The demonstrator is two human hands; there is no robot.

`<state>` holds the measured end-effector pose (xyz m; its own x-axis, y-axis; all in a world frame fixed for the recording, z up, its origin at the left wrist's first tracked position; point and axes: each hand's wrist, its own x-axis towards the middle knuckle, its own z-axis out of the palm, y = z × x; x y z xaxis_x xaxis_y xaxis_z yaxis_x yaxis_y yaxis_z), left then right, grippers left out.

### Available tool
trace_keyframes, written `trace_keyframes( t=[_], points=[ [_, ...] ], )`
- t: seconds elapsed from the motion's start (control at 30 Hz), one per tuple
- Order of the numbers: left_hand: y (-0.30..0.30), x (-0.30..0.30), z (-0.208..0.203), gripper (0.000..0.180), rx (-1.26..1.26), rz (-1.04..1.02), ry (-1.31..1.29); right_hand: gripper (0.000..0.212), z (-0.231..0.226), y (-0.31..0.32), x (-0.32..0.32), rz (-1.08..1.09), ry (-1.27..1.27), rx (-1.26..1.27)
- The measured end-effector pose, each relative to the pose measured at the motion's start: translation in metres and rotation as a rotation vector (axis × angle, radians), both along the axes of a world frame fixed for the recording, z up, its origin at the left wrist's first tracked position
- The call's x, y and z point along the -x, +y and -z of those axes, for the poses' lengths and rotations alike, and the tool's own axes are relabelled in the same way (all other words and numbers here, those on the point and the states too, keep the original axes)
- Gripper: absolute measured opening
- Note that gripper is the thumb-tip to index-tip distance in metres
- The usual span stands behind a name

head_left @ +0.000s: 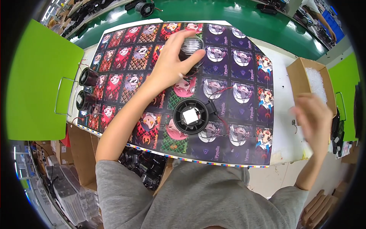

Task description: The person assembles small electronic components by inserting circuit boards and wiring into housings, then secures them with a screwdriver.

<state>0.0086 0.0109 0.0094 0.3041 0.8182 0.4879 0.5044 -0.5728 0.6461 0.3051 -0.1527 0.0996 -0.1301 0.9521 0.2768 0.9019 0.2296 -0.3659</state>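
Note:
My left hand [173,61] reaches to the far middle of the sheet. Its thumb and fingers curl round a round, dark-sided part with a clear ribbed top [193,45]. Nearer to me lies a black round housing [202,124], its inside facing up, with a white square in its middle and thin wires trailing from its side. My right hand [314,116] is at the right, in front of a cardboard box [299,78] of small clear pieces [315,82]. Motion smears its fingers, so I cannot see whether it holds anything.
A printed sheet of cartoon cards [131,76] covers the white table [284,141]. Two black cylindrical units [88,77] with wires stand at its left edge. Green panels [42,84] flank both sides. Beyond runs a green bench [213,13] with more parts; another person's arm [324,23] shows far right.

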Motion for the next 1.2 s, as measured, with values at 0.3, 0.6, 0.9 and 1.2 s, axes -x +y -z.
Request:
trace_keyframes(
  t=[0.3,0.6,0.9,1.2],
  points=[
    [-0.080,0.025,-0.073,0.056,-0.238,0.405,0.078,0.024,0.022,0.026,-0.125,0.368,-0.191,0.042],
    [-0.070,0.007,-0.031,0.047,-0.102,0.143,0.536,0.017,0.054,0.044,-0.147,0.117,0.071,0.269],
    [-0.052,-0.024,-0.045,0.025,-0.250,0.459,0.808,0.015,0.044,0.042,-0.135,0.249,-0.016,0.089],
    [-0.040,-0.029,-0.044,0.012,-0.323,0.375,0.707,0.029,0.038,0.031,-0.132,0.122,-0.062,0.367]
  ],
)
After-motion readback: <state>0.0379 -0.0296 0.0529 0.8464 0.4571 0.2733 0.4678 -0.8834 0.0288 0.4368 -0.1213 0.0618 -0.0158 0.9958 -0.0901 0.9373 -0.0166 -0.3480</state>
